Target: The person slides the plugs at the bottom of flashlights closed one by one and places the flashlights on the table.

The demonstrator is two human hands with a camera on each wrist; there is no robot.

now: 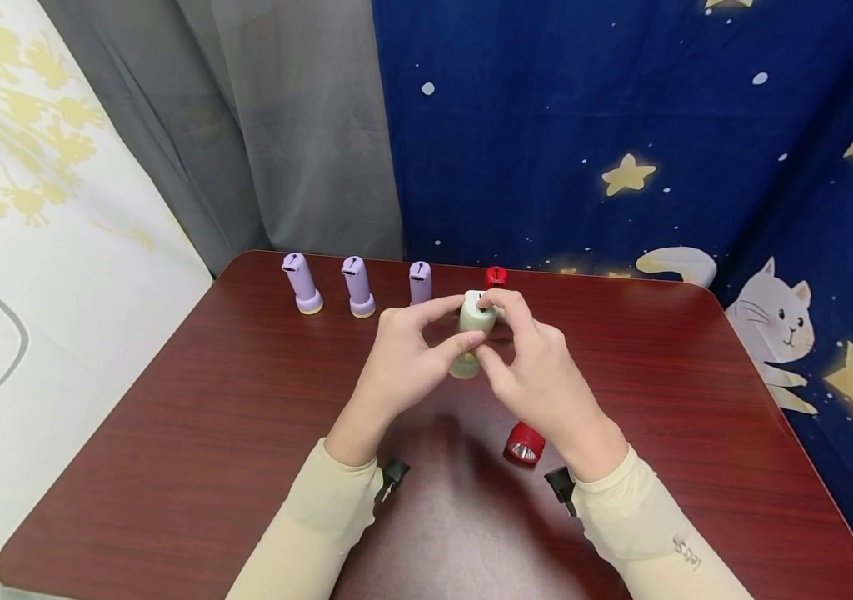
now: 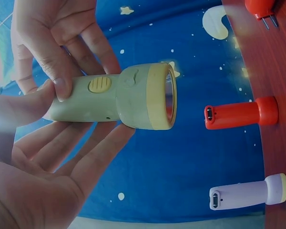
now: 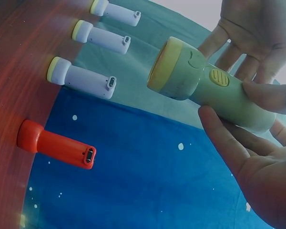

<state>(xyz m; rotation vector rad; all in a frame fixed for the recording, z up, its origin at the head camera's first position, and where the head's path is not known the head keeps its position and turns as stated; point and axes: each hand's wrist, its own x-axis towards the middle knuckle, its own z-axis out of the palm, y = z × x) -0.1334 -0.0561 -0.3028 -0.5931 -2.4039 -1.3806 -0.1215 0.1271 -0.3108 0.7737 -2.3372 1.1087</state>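
Both hands hold a pale green flashlight point(image 1: 477, 317) above the middle of the table, its lens end pointing down. It has a yellow ring round the lens and a ridged yellow switch point(image 2: 99, 84) on its side. My left hand point(image 1: 406, 357) grips the body from the left, thumb near the switch side and fingers behind. From the right, my right hand point(image 1: 542, 367) grips it too, with its thumb close to the left thumb and its index finger at the tail end. The switch point(image 3: 219, 77) faces up between the thumbs in the right wrist view.
Along the back edge, three purple flashlights point(image 1: 357, 287) and a red flashlight point(image 3: 62, 145) stand lens down in a row. Another red flashlight point(image 1: 525, 444) lies near the right wrist, lens toward me. Two metal prongs stick out of a red thing point(image 2: 261, 6). Curtains hang behind the table point(image 1: 194, 400).
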